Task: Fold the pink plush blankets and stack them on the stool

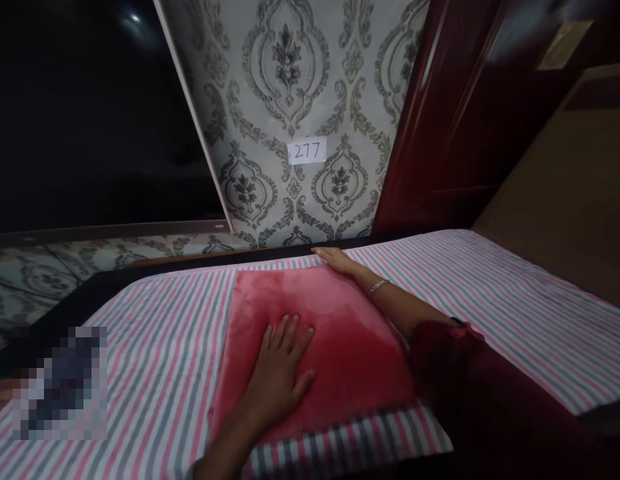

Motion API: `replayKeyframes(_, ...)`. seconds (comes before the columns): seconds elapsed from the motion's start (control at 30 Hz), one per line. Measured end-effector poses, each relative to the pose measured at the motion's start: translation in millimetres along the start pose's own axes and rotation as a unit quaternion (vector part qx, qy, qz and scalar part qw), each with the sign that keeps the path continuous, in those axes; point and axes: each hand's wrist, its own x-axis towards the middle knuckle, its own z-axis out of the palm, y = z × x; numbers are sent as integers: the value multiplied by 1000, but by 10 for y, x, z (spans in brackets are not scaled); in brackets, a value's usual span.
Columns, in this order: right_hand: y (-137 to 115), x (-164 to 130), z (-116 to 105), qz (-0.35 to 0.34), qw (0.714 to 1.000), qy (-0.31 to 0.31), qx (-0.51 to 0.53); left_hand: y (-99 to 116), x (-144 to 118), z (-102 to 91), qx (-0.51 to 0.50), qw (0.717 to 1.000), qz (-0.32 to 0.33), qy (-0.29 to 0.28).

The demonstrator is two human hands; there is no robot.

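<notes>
A plush red cloth (pixel 355 360), squared off at its edges, lies flat on a striped sheet (pixel 165 347). Pressed on the left half of the cloth is my left hand (pixel 283 363), palm down with the fingers spread. My right hand (pixel 337 259) rests at the cloth's far edge, fingers stretched out to the left and side-on to me. A thin bracelet is on the right wrist. Paler and darker patches show in the cloth's pile. Neither hand holds anything that I can see.
A large black television screen (pixel 90 120) hangs at the upper left. Patterned wallpaper with a paper label reading 277 (pixel 307 151) is ahead. A dark red door (pixel 450 120) and a brown panel (pixel 565 180) stand at the right. A blurred patch (pixel 60 387) hides something at the left.
</notes>
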Motion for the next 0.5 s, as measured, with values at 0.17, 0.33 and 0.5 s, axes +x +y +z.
replayKeyframes(0.17,-190,-568,-185,-80,996,19,-23,64,38,-155,-12,1000,-1,5)
replayKeyframes(0.33,-332,-1189,-56,-159,982,-73,-70,546,186,-200,-39,998,55,-17)
replayKeyframes(0.5,-189,-1154,26,-144,981,-72,-112,824,243,85,-25,998,49,-21)
